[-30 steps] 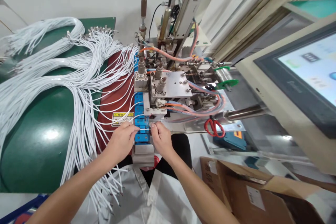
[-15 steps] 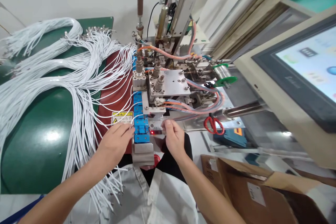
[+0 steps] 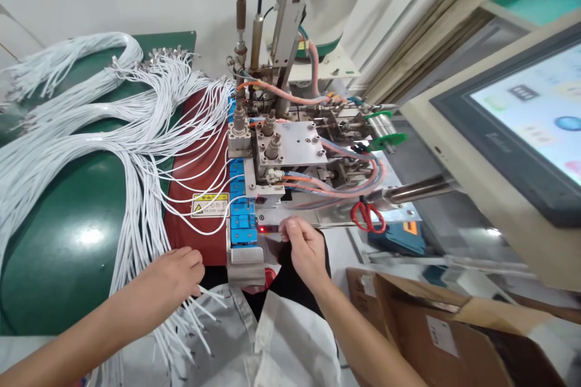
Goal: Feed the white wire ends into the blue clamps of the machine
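Note:
My left hand (image 3: 175, 275) is over the loose ends of a thick bundle of white cables (image 3: 136, 193), beside the machine. Its fingers bend loosely downward and nothing shows gripped in them; the fingertips are partly hidden. To the right of the track of blue clamps (image 3: 244, 222), my right hand (image 3: 306, 251) is closed, thumb pressed on the curled fingers. Whatever it may hold is hidden. Several white cables run from the bundle into the blue clamps further along. The clamps nearest me hold no cable that I can see. A small red light glows beside them.
The machine's metal plate (image 3: 297, 142) carries hoses behind the clamps. A solder wire spool (image 3: 384, 128), red-handled scissors (image 3: 367, 216) and a touch screen (image 3: 535, 115) are on the right. Below stands an open cardboard box (image 3: 436, 326). A warning label (image 3: 209, 205) marks the red surface.
My left hand has left the blue clamps and moved down-left to the cable ends. My right hand has drawn away rightward. The cable between my hands has left the front clamp. The machine's upright head shifted left.

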### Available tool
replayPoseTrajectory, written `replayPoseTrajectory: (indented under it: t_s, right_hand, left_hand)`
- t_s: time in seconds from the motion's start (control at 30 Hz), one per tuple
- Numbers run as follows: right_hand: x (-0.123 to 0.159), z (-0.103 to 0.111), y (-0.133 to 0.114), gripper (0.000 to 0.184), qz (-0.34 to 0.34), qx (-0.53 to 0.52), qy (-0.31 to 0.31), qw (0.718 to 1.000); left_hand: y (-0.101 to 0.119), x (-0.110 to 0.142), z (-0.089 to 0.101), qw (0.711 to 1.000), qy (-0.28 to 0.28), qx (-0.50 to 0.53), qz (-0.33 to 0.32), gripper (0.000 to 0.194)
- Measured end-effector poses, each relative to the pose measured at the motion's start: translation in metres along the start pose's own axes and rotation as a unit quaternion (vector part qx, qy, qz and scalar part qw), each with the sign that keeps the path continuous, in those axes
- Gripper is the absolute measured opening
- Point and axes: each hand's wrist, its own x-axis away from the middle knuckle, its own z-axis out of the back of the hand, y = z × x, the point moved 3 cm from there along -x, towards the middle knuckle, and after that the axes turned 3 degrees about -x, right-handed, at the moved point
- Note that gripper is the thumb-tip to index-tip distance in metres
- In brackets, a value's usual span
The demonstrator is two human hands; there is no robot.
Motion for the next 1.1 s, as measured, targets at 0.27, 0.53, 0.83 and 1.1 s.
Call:
replayPoseTrajectory:
  t_s: [0.27,0.53,0.83,1.1]
  right_hand:
    - [0.038,-0.016,-0.037,0.024,0.232,0.086,-0.151,0.957]
    - [0.025,-0.014,-0.026,0.005,0.021,-0.016,-0.068,0.997]
    - [0.019,-0.017,-0.022,0.012,-0.079,-0.191,-0.044,0.977]
    - [0.011,-0.018,-0.028,0.008,-0.051,-0.133,-0.051,0.988]
  left_hand:
    - [-0.004,-0.021,0.013,0.978,0.063,0.18,0.085,0.022]
    - [0.025,-0.044,0.004,0.957,0.154,0.232,0.08,0.025]
    - [0.041,-0.065,-0.006,0.907,0.198,0.349,0.123,0.034]
    - [0.042,-0.064,-0.015,0.912,0.173,0.362,0.088,0.04]
